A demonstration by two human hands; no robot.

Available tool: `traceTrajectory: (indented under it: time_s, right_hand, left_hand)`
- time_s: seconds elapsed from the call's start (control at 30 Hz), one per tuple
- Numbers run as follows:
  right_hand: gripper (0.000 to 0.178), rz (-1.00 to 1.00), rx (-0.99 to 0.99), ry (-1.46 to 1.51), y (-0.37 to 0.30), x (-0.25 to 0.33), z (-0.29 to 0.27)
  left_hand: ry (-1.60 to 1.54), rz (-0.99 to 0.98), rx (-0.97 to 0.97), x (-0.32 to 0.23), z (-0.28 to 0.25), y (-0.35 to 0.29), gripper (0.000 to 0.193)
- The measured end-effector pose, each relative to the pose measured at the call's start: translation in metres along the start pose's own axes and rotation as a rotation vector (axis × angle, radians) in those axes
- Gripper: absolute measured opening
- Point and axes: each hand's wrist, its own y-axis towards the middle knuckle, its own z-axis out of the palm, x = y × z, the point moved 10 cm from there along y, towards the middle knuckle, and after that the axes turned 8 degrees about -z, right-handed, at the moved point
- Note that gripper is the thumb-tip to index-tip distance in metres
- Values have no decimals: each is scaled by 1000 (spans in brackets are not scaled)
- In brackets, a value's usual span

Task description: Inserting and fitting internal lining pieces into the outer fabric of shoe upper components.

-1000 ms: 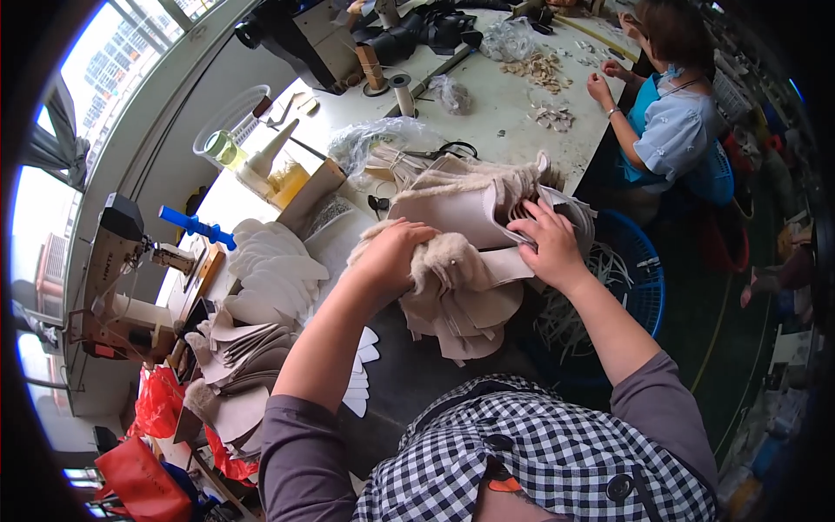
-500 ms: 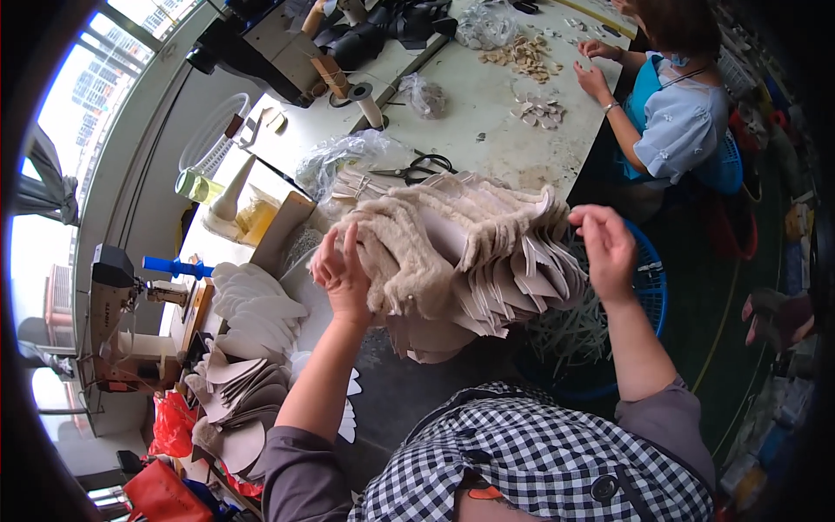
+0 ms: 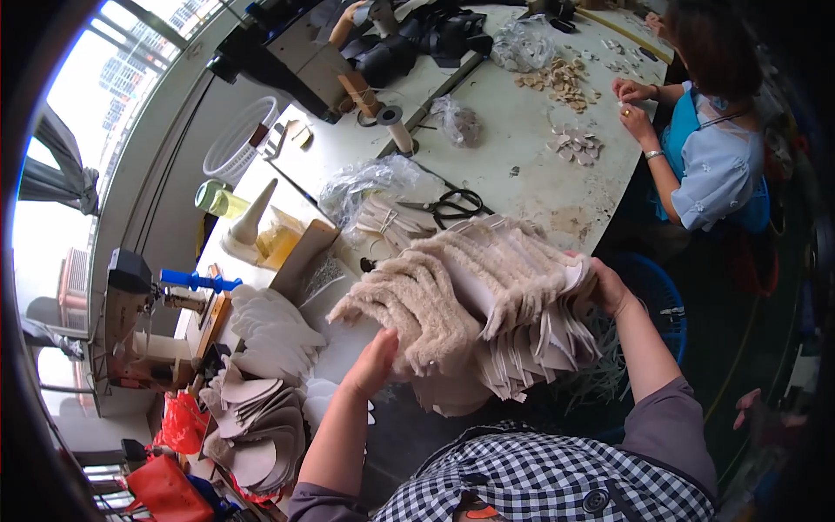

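Observation:
A thick row of beige fleece-backed pieces (image 3: 435,304) lies in front of me, fleecy faces up on the left and smooth pale edges fanned out on the right. My left hand (image 3: 374,361) presses against its near left side, fingers held together and partly hidden by the fleece. Against the right end sits my right hand (image 3: 611,289), its fingers out of sight behind the pieces. The row is held between my two hands. Just beyond it lie a tied bundle of pale strips (image 3: 391,222) and black-handled scissors (image 3: 457,205).
Left, a sewing machine (image 3: 139,322) stands near white cut pieces (image 3: 270,331) and stacked beige pieces (image 3: 257,426). A blue basket (image 3: 665,304) with pale strips is at right. Across the table (image 3: 522,174), a co-worker (image 3: 713,148) handles small pieces. Clear plastic bags (image 3: 374,187) lie beyond the scissors.
My hands were raised with fingers apart, the left over the fleece and the right off the end. Now both have come down against the row's sides. The view has shifted.

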Motion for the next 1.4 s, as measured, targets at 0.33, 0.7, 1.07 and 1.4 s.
traceTrajectory:
  time_s: [0.33,0.7,1.07,1.4]
  right_hand:
    - [59,-147,141,-6,-8,-3,76]
    - [53,-437,300,-574,-105,24,203]
    - [47,-385,327,118,0,62,222]
    - [55,-381,262,-93,164,84,206]
  left_hand:
    - [423,-90,18,-21,89,27,63]
    - [527,179,-121,14,77,-90,66]
    - [592,494,-275,-147,102,-111,47]
    - [166,364,-270,-192,36,-21,64]
